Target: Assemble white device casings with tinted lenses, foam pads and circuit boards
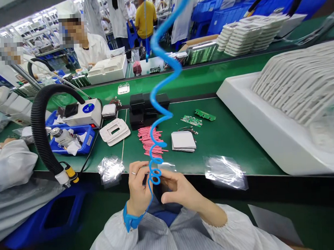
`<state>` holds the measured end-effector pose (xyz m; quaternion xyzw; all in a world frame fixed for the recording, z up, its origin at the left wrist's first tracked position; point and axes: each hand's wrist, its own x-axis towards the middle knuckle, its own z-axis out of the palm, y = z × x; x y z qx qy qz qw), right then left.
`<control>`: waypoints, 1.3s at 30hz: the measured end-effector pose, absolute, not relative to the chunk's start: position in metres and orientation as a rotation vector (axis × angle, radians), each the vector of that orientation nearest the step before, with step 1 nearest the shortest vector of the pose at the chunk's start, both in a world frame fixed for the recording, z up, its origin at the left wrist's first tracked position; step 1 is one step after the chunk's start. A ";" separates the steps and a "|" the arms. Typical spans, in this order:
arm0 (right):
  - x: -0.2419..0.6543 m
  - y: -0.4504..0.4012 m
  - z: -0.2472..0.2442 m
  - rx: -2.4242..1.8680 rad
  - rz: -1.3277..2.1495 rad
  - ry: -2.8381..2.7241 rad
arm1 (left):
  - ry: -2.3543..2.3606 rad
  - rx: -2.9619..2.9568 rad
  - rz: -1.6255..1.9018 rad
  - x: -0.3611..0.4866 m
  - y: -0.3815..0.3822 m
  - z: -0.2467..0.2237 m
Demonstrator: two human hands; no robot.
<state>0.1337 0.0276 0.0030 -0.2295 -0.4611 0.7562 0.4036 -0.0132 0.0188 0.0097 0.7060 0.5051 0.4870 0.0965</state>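
My left hand (139, 187), with a ring and a blue wrist strap (131, 218), is closed at the bench's front edge. My right hand (183, 190) faces it, fingers curled and thumb held apart. Something dark between them is mostly hidden behind the fingers and a coiled blue cord (168, 58). Just beyond the hands lie pink strips (151, 140) in a loose pile and a stack of white square pads (183, 141). A clear film (166, 166) lies at my right fingertips.
Clear plastic bags (226, 170) overhang the front edge. Black boxes (138, 111), green circuit boards (205, 115) and white oval-ended covers (115, 131) lie farther back. A large white tray (247, 136) of stacked white parts stands right; a black hose (40, 134) arches left. Co-workers sit nearby.
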 end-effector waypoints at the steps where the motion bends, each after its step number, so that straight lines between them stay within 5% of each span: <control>1: 0.133 0.027 0.003 -0.590 1.898 -1.173 | 1.498 2.104 1.441 -0.013 0.019 0.010; 39: 0.118 0.025 0.001 -0.592 2.001 -1.016 | 1.474 1.690 1.556 -0.011 0.008 -0.001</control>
